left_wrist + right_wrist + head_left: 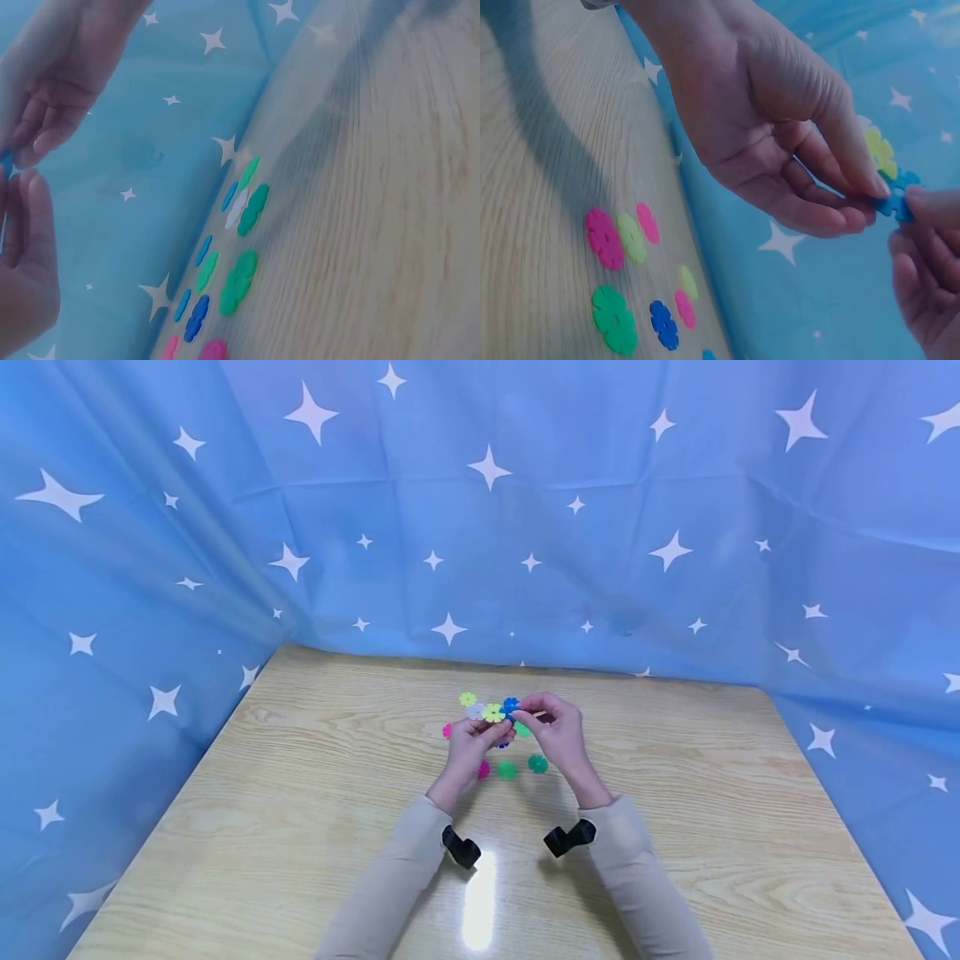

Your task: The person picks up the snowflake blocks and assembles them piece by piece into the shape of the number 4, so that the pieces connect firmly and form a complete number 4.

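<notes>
Both hands meet above the table around small flower-shaped plastic discs. My left hand [471, 745] pinches a joined group with thumb and fingers; a yellow disc [492, 712] stands out beside its fingertips, with a whitish disc [476, 711] next to it. My right hand [557, 731] pinches a blue disc [511, 703] at the group's right side. In the right wrist view, the blue disc [901, 196] touches the yellow disc [880, 152], and thumbs and fingers of both hands press on it. Whether the blue part is one disc or two, I cannot tell. The left wrist view catches only a blue edge [6, 162] between the fingertips.
Loose discs lie flat on the wooden table [300, 793] below the hands: green [507, 769], darker green [537, 763], pink [483, 769] and, in the right wrist view, blue [664, 325] and yellow-green [631, 237]. A blue star-patterned curtain [487, 568] hangs behind the table.
</notes>
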